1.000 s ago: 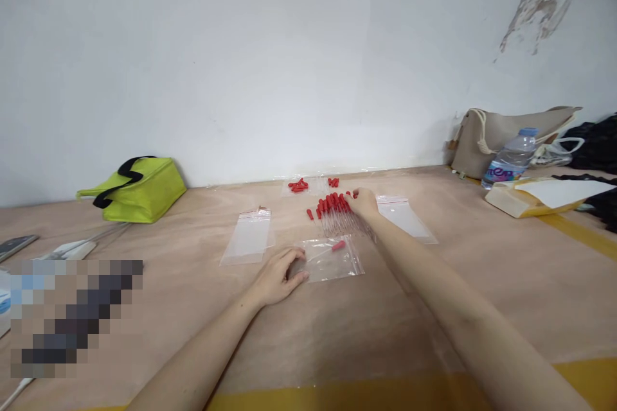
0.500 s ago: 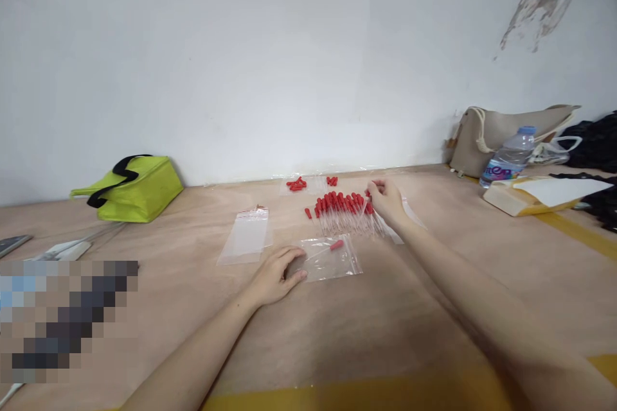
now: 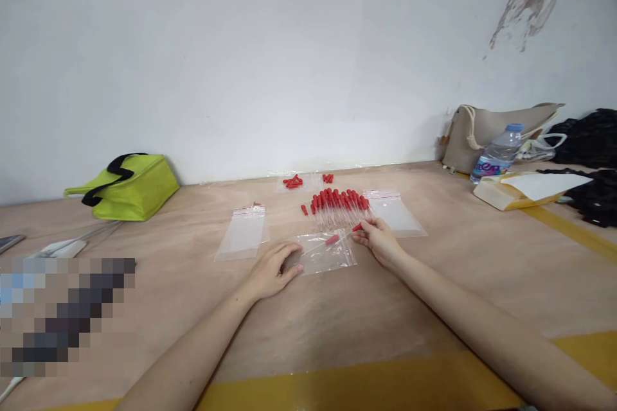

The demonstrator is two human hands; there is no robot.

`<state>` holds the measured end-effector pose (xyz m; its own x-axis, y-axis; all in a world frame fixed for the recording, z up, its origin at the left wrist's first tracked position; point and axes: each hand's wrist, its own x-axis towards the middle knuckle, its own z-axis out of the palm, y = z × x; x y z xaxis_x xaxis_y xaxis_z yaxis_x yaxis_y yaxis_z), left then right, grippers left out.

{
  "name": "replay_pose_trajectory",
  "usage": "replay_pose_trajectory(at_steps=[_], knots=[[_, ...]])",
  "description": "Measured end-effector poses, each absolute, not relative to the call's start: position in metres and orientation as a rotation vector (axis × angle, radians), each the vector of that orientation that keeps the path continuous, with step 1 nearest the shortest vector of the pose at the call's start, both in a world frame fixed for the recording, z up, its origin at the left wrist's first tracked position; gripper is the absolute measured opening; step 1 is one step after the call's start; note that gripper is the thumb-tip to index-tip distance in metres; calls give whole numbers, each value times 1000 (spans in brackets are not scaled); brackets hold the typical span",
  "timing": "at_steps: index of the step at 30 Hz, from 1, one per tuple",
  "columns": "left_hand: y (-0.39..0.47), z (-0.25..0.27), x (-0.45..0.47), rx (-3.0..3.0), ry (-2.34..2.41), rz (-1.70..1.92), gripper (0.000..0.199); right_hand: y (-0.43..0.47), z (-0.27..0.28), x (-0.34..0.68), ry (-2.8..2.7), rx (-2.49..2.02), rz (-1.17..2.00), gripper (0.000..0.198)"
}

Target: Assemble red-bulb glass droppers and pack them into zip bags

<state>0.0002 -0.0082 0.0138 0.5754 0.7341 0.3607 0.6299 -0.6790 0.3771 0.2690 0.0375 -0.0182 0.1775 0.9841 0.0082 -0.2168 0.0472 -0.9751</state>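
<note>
My left hand (image 3: 276, 270) rests on the table with thumb and fingers apart in a curve, touching the left end of a clear zip bag (image 3: 321, 262). Inside or on that bag lies a dropper with a red bulb (image 3: 331, 240); which of the two I cannot tell. Between the fingertips of my right hand (image 3: 378, 241) is another red-bulbed dropper (image 3: 357, 227), its thin clear tube pointing left at the bag's right end. Just behind, a row of red-bulbed droppers (image 3: 340, 200) lies side by side, a single dropper (image 3: 304, 210) at its left.
Flat zip bags lie left (image 3: 241, 234) and right (image 3: 395, 215) of the droppers. Small red bulbs (image 3: 292, 182) sit near the wall. A lime bag (image 3: 137, 189) stands left; a water bottle (image 3: 499, 153), beige bag (image 3: 463, 141) and open paper packet (image 3: 501, 194) stand right.
My right hand has come from the right end of the dropper row toward me, bringing one dropper to the clear bag. My left hand stays at the bag's left end.
</note>
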Motion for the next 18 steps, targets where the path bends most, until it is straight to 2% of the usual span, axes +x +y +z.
replay_pose_trajectory(at_steps=[6,16,18], knots=[[-8,13,0,2599,1144,743,32,22,-13,264,-1340,-1163,1148,33],[-7,13,1,2596,1140,754,33,20,-17,259,-1654,-1178,883,21],[-7,12,1,2594,1133,756,32,19,-15,260,-1723,-1164,914,21]])
